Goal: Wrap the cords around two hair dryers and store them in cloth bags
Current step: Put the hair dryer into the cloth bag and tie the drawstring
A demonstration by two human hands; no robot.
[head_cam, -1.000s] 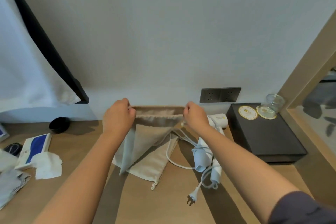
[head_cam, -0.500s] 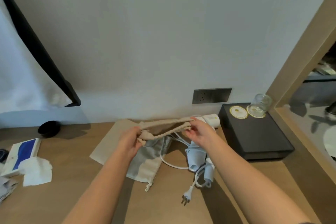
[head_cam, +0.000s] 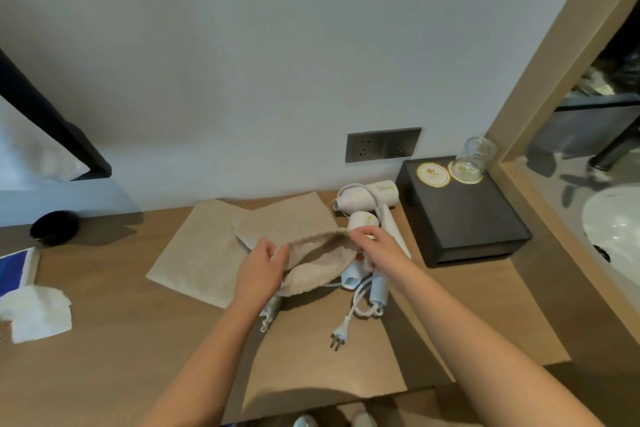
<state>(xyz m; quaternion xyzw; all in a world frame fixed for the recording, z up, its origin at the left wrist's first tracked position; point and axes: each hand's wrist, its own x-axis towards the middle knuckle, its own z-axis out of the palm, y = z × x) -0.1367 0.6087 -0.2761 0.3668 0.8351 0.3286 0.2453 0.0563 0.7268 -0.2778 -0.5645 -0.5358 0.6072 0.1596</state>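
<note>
A beige cloth bag is held just above the wooden desk with its mouth spread wide. My left hand pinches the left rim and my right hand pinches the right rim. Right of the bag lies a light blue hair dryer with its white cord wound loosely and the plug lying free. A white hair dryer lies behind it near the wall. A second flat beige bag lies on the desk under and left of the held one.
A black box with two coasters and an upturned glass stands at the right. A wall socket sits above the dryers. White tissues, a blue-and-white packet and a black dish lie at the left. A sink is far right.
The bag came down from chest height toward the desk and its mouth now gapes open between my hands. My hands moved closer together. The view tilted down and shifted right.
</note>
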